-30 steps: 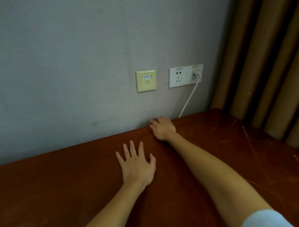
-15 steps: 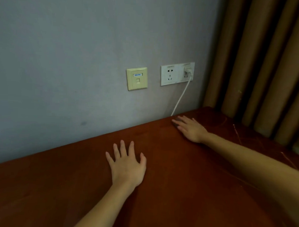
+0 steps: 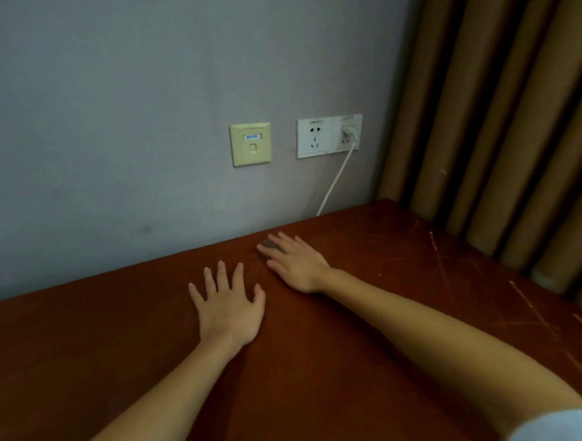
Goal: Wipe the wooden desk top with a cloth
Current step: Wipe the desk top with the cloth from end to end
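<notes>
The dark reddish wooden desk top (image 3: 361, 340) fills the lower half of the view. My left hand (image 3: 227, 309) lies flat on it, palm down, fingers spread, with nothing under it that I can see. My right hand (image 3: 296, 262) also lies flat, fingers straight and pointing left along the desk's back edge by the wall. A small grey patch (image 3: 269, 243), possibly a bit of cloth, peeks out between its fingers; most of it is hidden under the hand.
A grey wall runs along the desk's back edge, carrying a beige data socket (image 3: 251, 144) and a white power outlet (image 3: 328, 136). A white cable (image 3: 336, 179) drops from the outlet behind the desk. Brown curtains (image 3: 507, 123) hang at the right. Scratches mark the desk's right side.
My right hand slid right along the back edge toward the cable, then came back left, and now lies closer to my left hand. My left hand stayed flat in place.
</notes>
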`<move>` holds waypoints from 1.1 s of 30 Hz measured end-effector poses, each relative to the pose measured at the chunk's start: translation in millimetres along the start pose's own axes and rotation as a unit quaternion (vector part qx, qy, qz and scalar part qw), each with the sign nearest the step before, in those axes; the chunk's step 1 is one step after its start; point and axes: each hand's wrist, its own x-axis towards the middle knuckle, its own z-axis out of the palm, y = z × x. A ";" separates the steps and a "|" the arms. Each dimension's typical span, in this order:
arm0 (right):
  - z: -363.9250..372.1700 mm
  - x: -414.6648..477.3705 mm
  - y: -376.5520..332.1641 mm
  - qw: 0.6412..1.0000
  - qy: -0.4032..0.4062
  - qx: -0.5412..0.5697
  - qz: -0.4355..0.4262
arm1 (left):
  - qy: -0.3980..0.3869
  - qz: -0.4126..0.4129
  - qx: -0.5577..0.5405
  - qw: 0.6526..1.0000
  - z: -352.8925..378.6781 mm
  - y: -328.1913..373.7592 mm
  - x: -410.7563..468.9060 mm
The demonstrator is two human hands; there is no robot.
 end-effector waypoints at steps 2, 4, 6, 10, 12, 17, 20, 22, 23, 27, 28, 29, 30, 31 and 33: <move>-1.5 -38.2 1.4 0.999 -0.003 0.003 -0.054 | 0.000 0.000 0.005 1.000 0.2 -0.2 0.7; -7.4 -73.2 15.9 0.998 -0.014 0.009 -0.068 | -0.003 0.004 0.007 1.000 0.0 -0.9 1.2; -12.6 -90.9 41.5 1.000 -0.011 0.009 -0.028 | -0.003 0.010 0.007 1.000 -0.2 -1.9 1.2; -14.4 -72.0 85.7 0.994 0.005 0.006 0.107 | 0.000 0.011 0.006 1.000 -0.2 -3.4 0.9; -11.7 -45.4 89.4 0.981 0.014 0.014 0.190 | 0.002 0.012 0.005 1.000 -0.5 -2.7 0.8; -2.2 13.5 40.9 0.974 0.016 0.020 0.227 | 0.004 0.009 0.000 1.000 0.8 -2.1 -0.4; 1.8 18.2 3.5 0.989 0.007 0.023 0.149 | 0.003 0.006 -0.004 1.000 0.5 -1.0 0.2; -0.1 3.7 -10.9 0.995 -0.007 0.025 0.100 | 0.002 0.006 -0.002 1.000 0.1 -0.5 -0.4; -0.6 -7.5 -15.6 0.997 -0.009 0.024 0.075 | 0.003 0.005 0.000 1.000 0.0 -0.9 -0.1; -4.8 -76.3 -17.0 1.000 -0.008 0.009 -0.007 | 0.002 0.008 -0.002 1.000 0.7 -1.6 1.0; -6.8 -94.1 -10.9 1.000 -0.012 0.007 -0.009 | 0.002 0.010 -0.002 1.000 0.9 -1.5 0.6; -9.5 -109.3 -2.3 1.000 -0.015 0.007 0.000 | 0.002 0.011 -0.002 1.000 0.9 -1.4 0.6; -12.8 -120.9 8.6 1.000 -0.015 0.011 0.018 | 0.002 0.013 -0.003 1.000 0.6 -1.8 0.8; -15.6 -128.9 20.0 0.999 -0.013 0.019 0.042 | 0.002 0.013 -0.003 1.000 0.1 -2.4 1.1; -18.7 -133.6 41.0 0.995 -0.003 0.037 0.097 | 0.002 0.016 -0.001 1.000 0.0 -2.7 1.0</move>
